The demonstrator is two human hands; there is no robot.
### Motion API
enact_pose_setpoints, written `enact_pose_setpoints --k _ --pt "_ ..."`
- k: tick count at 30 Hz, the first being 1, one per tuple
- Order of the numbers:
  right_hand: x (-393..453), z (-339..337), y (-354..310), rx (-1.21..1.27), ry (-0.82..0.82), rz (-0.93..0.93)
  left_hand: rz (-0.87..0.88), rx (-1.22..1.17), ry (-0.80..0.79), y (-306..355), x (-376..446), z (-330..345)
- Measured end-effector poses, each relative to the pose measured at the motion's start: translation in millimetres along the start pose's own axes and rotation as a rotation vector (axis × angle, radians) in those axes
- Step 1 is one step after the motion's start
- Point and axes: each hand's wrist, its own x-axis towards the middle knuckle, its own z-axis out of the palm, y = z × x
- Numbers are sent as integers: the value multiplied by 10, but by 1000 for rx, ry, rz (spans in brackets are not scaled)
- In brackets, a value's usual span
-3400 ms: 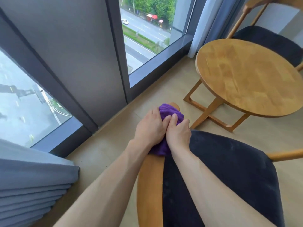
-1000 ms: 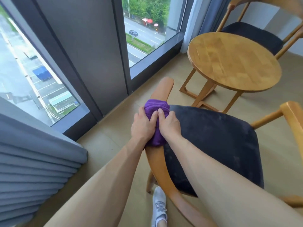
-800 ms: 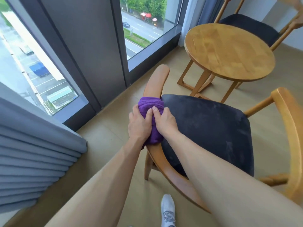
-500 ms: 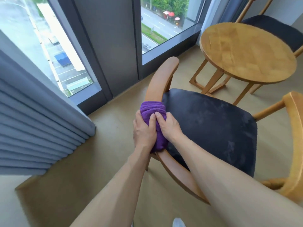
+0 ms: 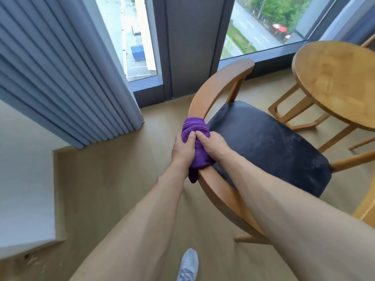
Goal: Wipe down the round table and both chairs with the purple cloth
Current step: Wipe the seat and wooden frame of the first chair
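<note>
The purple cloth is wrapped over the curved wooden back rail of the near chair, which has a dark padded seat. My left hand grips the cloth from the outer side of the rail. My right hand grips it from the seat side, fingertips meeting the left hand's on top. A tail of cloth hangs below the rail. The round wooden table stands at the right. Only a sliver of the second chair's frame shows past the table.
Grey pleated curtains hang at the left beside floor-to-ceiling windows and a dark pillar. A white wall corner juts in at the left. My grey shoe stands on the wood floor behind the chair.
Both hands have slid the cloth back along the chair's rail from its front tip toward the curved back. I have shifted left behind the chair, so the curtain fills more of the view.
</note>
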Motion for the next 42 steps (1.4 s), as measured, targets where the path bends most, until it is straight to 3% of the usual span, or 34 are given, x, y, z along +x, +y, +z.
enact_pose_setpoints --k 7,19,27,32,36,42 --pt "-344 -145 25 -27 -131 35 -139 -330 49 -106 -518 71" --pt "-1100 -451 244 -272 -148 -90 -145 -419 226 -372 -1418 462" --pt "-1337 -735 576 -196 -338 -160 -68 -476 400 -497 -1813 867" --pt "-1493 -956 938 -49 -540 -235 48 -463 601 -638 -2062 1259" --pt "-1559 -1250 1389 -131 -666 -303 208 -418 744 -830 -2406 1747" --pt "-1426 -1667 1701 -137 -909 -315 280 -422 751 -1113 -2596 2203"
